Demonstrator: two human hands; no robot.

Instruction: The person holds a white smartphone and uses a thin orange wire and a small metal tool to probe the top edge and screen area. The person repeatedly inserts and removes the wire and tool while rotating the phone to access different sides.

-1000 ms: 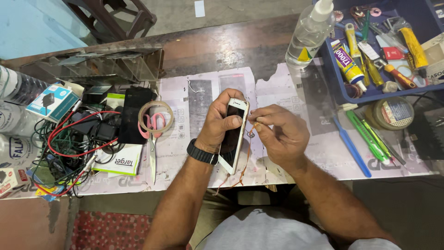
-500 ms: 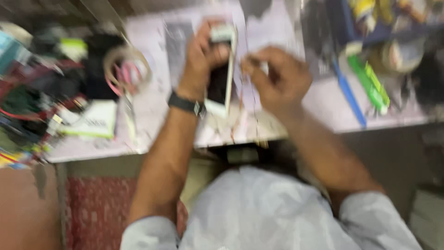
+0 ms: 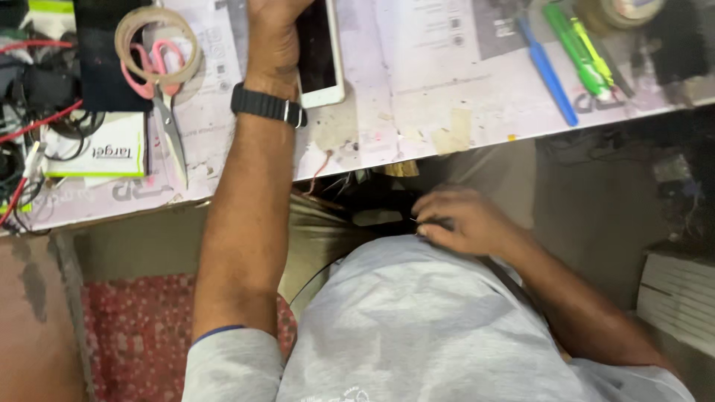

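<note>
Right hand (image 3: pixel 456 221) low at the lap below the table (image 3: pixel 417 112) edge, fingers curled together; whether it pinches anything cannot be told. Left hand (image 3: pixel 274 37), watch (image 3: pixel 268 106) on the wrist, grips a white phone (image 3: pixel 320 52) over the table. Beyond: scissors (image 3: pixel 164 104) under a tape ring (image 3: pixel 158 45), blue pen (image 3: pixel 547 71), green markers (image 3: pixel 577 48)

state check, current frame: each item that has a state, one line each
left hand: gripping phone at the desk
phone: held, screen dark
right hand: below desk edge, by the lap, fingers curled; what it holds cannot be told
watch: strapped on left wrist
scissors: lying closed on desk
tape roll: flat, around the scissor handles
blue pen: lying on desk
</note>
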